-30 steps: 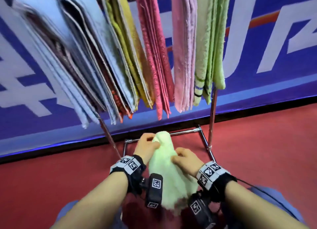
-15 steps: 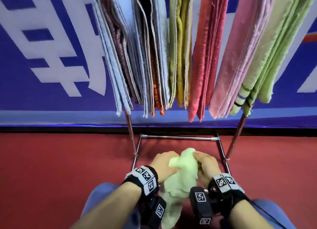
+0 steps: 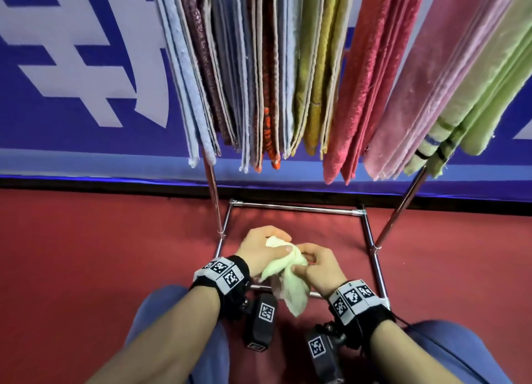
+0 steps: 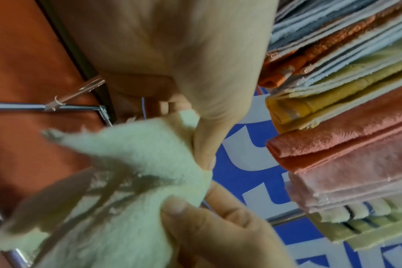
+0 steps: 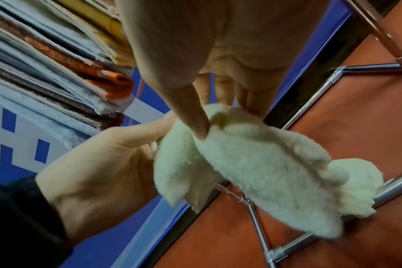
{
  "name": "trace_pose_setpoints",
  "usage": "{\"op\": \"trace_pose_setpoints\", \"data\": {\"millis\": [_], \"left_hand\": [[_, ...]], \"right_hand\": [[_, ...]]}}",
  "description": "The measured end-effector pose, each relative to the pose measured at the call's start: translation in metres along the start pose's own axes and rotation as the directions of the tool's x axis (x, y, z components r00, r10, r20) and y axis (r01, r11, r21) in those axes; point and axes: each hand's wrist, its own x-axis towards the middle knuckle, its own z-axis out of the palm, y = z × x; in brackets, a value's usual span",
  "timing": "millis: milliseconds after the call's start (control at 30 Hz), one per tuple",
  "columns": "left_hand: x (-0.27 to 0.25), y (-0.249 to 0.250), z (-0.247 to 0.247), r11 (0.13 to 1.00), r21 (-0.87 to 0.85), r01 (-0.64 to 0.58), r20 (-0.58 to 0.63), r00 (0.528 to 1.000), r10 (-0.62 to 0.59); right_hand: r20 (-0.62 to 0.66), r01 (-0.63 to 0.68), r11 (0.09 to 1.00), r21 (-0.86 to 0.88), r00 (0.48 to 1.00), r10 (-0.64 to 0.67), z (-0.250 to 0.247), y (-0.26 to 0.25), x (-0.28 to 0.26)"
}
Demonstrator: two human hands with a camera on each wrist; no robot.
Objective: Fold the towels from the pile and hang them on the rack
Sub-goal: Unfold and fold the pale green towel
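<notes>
Wall: from my head view a blue banner (image 3: 86,141) with large white characters fills the left and runs behind everything.
Floor: a red floor (image 3: 86,254) lies below it, on both sides of my arms.
Blue and patterned towels: folded pale blue towels (image 3: 184,89) hang at the left end of the rack, with dark patterned and orange-edged ones just beside them.
Rack: the metal rack (image 3: 296,208) stands against the wall; its bottom frame forms a rectangle on the floor, and two slanted poles rise from it to the hanging towels.
Left hand: my left hand (image 3: 260,249) is over the bottom frame, its grip clamped on the upper end of the green towel, thumb on top; the left wrist view shows thumb and fingers pinching the cloth.
Green towel: the pale green towel (image 3: 290,280) is bunched between my two hands, above the floor inside the rack's frame, its loose end drooping toward my knees.
Right hand: my right hand (image 3: 319,264) touches the left one, its grip pinched on a fold of the same towel.
Yellow, red, pink towels: these hang in that order to the right of the blue ones, starting with the yellow towels (image 3: 316,81).
Striped green towels: light green towels (image 3: 472,101) with dark stripes hang at the right end.
</notes>
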Motion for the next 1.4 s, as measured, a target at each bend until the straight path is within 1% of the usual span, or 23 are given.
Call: {"op": "trace_pose_setpoints", "data": {"millis": [100, 167, 233, 300, 400, 500, 600, 667, 733, 800, 833, 867, 933, 1000, 1100, 1233, 1300, 1333, 1400], "left_hand": [[-0.001, 0.004, 0.002, 0.992, -0.121, 0.031, 0.030, 0.999, -0.028], [0.000, 0.006, 0.002, 0.984, -0.174, 0.037, 0.066, 0.997, -0.026], [0.002, 0.006, 0.001, 0.984, -0.177, 0.037, 0.082, 0.996, -0.023], [0.003, 0.007, 0.003, 0.984, -0.166, 0.056, 0.096, 0.995, -0.041], [0.001, 0.007, 0.006, 0.976, -0.195, 0.094, 0.122, 0.990, -0.071], [0.000, 0.008, 0.007, 0.961, -0.246, 0.128, 0.135, 0.986, -0.097], [-0.001, 0.010, 0.007, 0.932, -0.335, 0.136, 0.122, 0.987, -0.100], [-0.001, 0.009, 0.009, 0.914, -0.385, 0.130, 0.080, 0.991, -0.107], [0.000, 0.008, 0.010, 0.909, -0.398, 0.126, 0.030, 0.992, -0.124], [0.000, 0.007, 0.010, 0.913, -0.391, 0.118, -0.006, 0.991, -0.131], [0.000, 0.008, 0.010, 0.914, -0.392, 0.108, -0.018, 0.992, -0.126], [0.000, 0.010, 0.010, 0.913, -0.394, 0.102, -0.031, 0.992, -0.124], [-0.001, 0.014, 0.011, 0.919, -0.380, 0.102, -0.049, 0.990, -0.130], [-0.002, 0.016, 0.012, 0.933, -0.348, 0.094, -0.042, 0.992, -0.115], [-0.002, 0.016, 0.015, 0.957, -0.278, 0.077, -0.024, 0.996, -0.087], [0.001, 0.012, 0.019, 0.965, -0.232, 0.118, 0.022, 0.993, -0.116], [0.000, 0.011, 0.020, 0.972, -0.207, 0.111, 0.026, 0.994, -0.108], [-0.001, 0.011, 0.020, 0.980, -0.182, 0.084, 0.021, 0.996, -0.082], [-0.002, 0.010, 0.020, 0.993, -0.114, -0.016, 0.003, 1.000, 0.016]], "right_hand": [[-0.117, 0.002, 0.995, 0.104, 0.993, 0.010, -0.006, -0.007, -0.001], [-0.180, -0.002, 0.983, 0.186, 0.983, 0.037, -0.011, -0.010, -0.001], [-0.205, -0.018, 0.964, 0.267, 0.976, 0.075, -0.015, -0.011, 0.001], [-0.203, -0.036, 0.946, 0.322, 0.973, 0.106, -0.016, -0.010, 0.002], [-0.213, 0.007, 0.932, 0.362, 0.974, 0.075, -0.015, -0.010, 0.002], [-0.177, 0.084, 0.948, 0.308, 0.984, -0.029, -0.014, -0.014, -0.002], [-0.051, 0.161, 0.972, 0.170, 0.987, -0.155, -0.008, -0.013, -0.007], [0.017, 0.166, 0.984, 0.068, 0.986, -0.168, -0.001, -0.007, -0.009], [0.008, 0.165, 0.986, -0.033, 0.986, -0.165, 0.004, -0.002, -0.010], [-0.060, 0.202, 0.972, -0.118, 0.976, -0.210, 0.004, -0.003, -0.011], [-0.089, 0.204, 0.972, -0.114, 0.973, -0.215, 0.004, -0.004, -0.010], [-0.118, 0.199, 0.977, -0.073, 0.971, -0.207, 0.004, -0.006, -0.010], [-0.189, 0.161, 0.987, 0.009, 0.969, -0.156, 0.004, -0.008, -0.008], [-0.268, 0.120, 0.992, 0.030, 0.957, -0.108, 0.002, -0.008, -0.005], [-0.332, 0.096, 0.994, 0.043, 0.940, -0.077, 0.001, -0.007, -0.006], [-0.284, 0.123, 0.992, 0.029, 0.953, -0.110, 0.003, -0.008, -0.006], [-0.259, 0.104, 0.994, 0.043, 0.962, -0.090, 0.003, -0.006, -0.004], [-0.252, 0.086, 0.995, 0.059, 0.965, -0.068, 0.003, -0.007, -0.004], [-0.231, 0.048, 0.997, 0.056, 0.972, -0.034, 0.001, -0.008, -0.004]]}}
